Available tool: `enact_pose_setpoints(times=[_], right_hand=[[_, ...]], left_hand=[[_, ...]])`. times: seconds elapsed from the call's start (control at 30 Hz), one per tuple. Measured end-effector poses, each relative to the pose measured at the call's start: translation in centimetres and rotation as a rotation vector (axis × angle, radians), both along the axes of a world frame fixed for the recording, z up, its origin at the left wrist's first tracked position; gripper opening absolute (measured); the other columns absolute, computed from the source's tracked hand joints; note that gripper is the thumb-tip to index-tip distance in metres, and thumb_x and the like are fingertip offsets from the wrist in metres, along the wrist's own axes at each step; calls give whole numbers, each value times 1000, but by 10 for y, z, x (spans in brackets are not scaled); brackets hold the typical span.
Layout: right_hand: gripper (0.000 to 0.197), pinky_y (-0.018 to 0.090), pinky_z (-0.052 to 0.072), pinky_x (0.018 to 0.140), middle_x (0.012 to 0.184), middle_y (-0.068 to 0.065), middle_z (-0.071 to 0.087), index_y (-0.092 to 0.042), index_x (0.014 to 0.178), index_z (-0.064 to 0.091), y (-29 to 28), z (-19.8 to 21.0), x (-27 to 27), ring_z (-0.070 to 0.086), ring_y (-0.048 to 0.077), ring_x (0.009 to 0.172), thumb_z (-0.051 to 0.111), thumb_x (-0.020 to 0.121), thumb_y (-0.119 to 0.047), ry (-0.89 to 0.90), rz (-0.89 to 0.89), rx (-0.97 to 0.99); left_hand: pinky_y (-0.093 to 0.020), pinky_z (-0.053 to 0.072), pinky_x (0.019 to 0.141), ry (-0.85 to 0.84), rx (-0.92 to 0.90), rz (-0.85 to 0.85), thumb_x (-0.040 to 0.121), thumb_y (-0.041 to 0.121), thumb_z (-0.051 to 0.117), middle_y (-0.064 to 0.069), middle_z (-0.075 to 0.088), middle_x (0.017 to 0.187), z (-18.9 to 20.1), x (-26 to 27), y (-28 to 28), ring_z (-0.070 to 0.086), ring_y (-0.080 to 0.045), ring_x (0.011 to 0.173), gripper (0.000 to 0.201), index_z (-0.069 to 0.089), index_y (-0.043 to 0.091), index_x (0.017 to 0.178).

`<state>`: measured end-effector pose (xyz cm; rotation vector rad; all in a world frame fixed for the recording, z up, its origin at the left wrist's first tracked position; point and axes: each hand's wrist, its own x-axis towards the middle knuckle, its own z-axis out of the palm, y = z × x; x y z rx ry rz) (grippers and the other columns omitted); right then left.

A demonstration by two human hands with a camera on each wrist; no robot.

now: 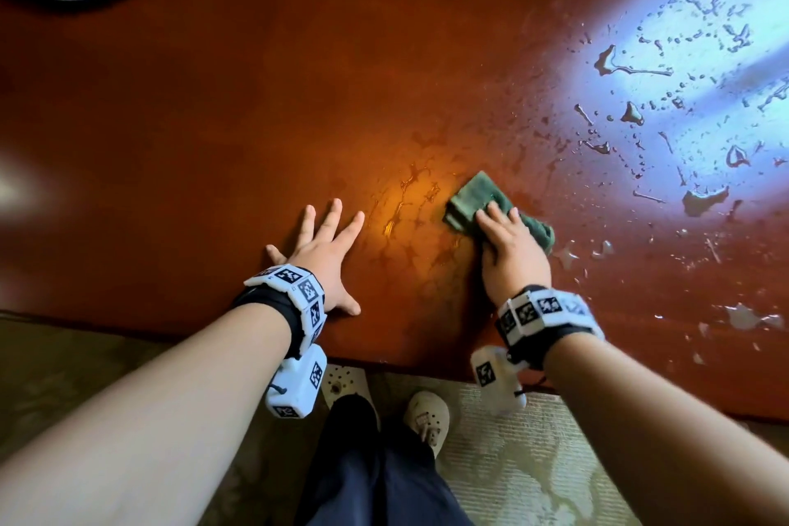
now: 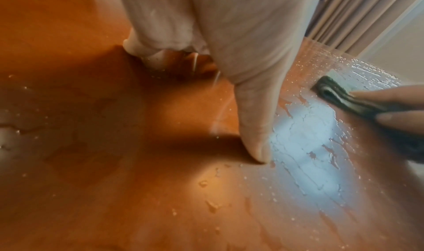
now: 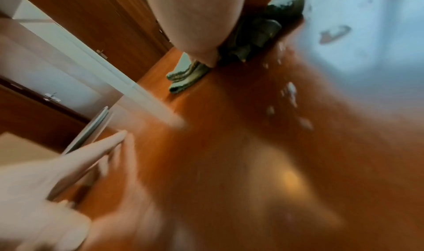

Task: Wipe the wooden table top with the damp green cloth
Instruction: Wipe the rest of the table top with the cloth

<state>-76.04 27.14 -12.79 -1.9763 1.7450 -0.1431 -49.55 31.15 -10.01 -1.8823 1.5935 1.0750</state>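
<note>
The right hand [image 1: 510,246] holds the folded green cloth [image 1: 471,196] against the wet desk [image 1: 256,98]; the left hand [image 1: 324,256] lies flat and splayed.

The left grip [image 1: 324,265] lies palm down on the desk [image 1: 256,120] at lower centre of the head view, fingers straight and spread wide, thumb stuck out to the right. Just right of it, the right grip [image 1: 510,252] sits palm down over the cloth [image 1: 474,196], fingers bent across the top and thumb against the side, pinching the folds. The bare left forearm [image 1: 149,397] and right forearm [image 1: 661,419] come up from the bottom corners, angled inward, each wrist wrapped in a marker band [image 1: 299,290]
</note>
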Motion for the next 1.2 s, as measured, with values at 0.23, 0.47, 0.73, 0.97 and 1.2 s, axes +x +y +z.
enact_pose_setpoints(times=[0.23,0.47,0.73,0.97,1.2], right_hand=[[42,38,42,100,121,-4,63,-21,106,71,86,3,0,54,20,119,58,72,0,-197,442,-52],[43,28,50,88,102,-1,71,-20,101,72,40,25,-15,66,16,95,59,70,7,-360,335,37],[49,29,27,109,147,-3,38,-30,130,51,-15,17,17,29,20,138,42,89,-5,-60,-112,96],[60,39,9,117,153,-5,23,-28,141,37,44,8,60,10,24,143,41,88,-1,-42,300,103],[55,57,27,103,133,5,55,-19,117,65,99,0,61,43,38,127,51,67,1,-201,822,84]], left_hand=[[-77,12,106,-21,3,10,68,38,88,15,-38,154,2,-6,3,-30,-26,145,131,-14,49,150],[-76,13,107,-53,38,-73,75,48,81,13,-41,153,1,-5,32,-31,-31,144,122,-16,52,148],[-76,9,108,-18,21,-20,72,44,84,17,-38,153,1,-4,34,-32,-28,144,121,-11,55,148],[-74,8,109,17,-27,-25,73,45,83,18,-32,156,-2,4,36,-27,-23,146,120,-9,53,150],[-58,7,117,16,-88,-81,79,39,79,11,-24,161,3,25,49,-17,-18,149,113,-4,41,154]])
